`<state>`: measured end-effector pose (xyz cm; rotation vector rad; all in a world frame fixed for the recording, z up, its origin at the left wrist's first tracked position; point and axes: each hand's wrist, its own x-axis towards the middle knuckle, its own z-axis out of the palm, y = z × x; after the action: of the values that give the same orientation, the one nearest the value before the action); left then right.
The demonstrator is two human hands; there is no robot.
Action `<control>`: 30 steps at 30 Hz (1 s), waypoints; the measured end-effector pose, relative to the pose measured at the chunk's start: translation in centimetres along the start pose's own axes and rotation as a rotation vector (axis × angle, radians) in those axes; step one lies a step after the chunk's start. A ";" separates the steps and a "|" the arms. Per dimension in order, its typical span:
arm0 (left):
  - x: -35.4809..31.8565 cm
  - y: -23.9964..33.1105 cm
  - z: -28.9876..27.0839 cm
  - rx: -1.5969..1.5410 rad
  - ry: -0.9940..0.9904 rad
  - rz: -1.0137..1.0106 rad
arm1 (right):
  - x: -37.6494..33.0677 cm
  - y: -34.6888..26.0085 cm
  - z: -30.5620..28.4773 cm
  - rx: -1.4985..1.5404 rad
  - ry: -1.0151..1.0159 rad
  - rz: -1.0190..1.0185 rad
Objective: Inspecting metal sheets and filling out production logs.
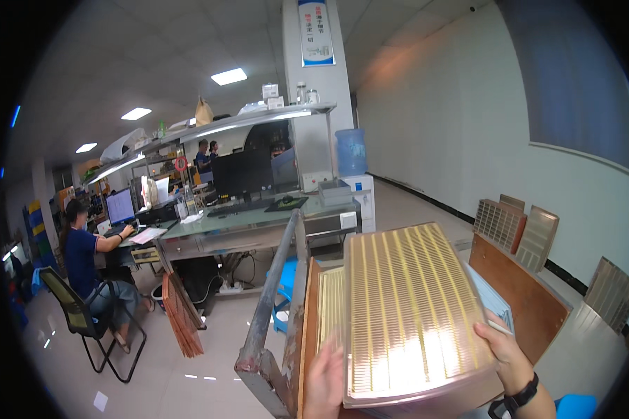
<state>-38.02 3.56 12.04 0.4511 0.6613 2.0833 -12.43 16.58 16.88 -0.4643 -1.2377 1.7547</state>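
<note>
On the pillar hangs a sign with red and dark characters, white in the middle and blue at its ends. The small white boxes on the shelf carry print which is too small to read. The lower part of the left hand is cut off by the picture edge, and this hand is blurred beside the near left side of the striped panel; I cannot tell if its grip is closed on it. The right hand has its grip clamped on the right edge, with some fingers hidden below. The panel is held above the wooden-sided cart, covering much of its inside. It is pale gold, with rounded corners, many fine short bars between yellow lengthwise lines, and a bright glare near the person.
</note>
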 end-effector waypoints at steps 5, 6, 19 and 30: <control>-5.5 2.0 1.0 1.277 0.174 1.064 | 7.9 3.5 3.1 -0.257 -0.059 0.096; -6.0 1.7 1.7 1.280 0.090 1.069 | 8.9 4.2 4.0 -0.392 -0.049 0.081; -1.7 -3.2 -1.6 1.628 -0.056 0.874 | 10.7 2.1 4.9 -0.919 -0.150 -0.060; -1.8 -6.3 -0.1 1.677 -0.174 0.892 | -7.5 -5.4 -6.9 -0.668 0.087 -0.122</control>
<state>-33.04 4.99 8.03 2.0741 2.3193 1.5926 -1.07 14.51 17.25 -0.8143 -1.7392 1.1732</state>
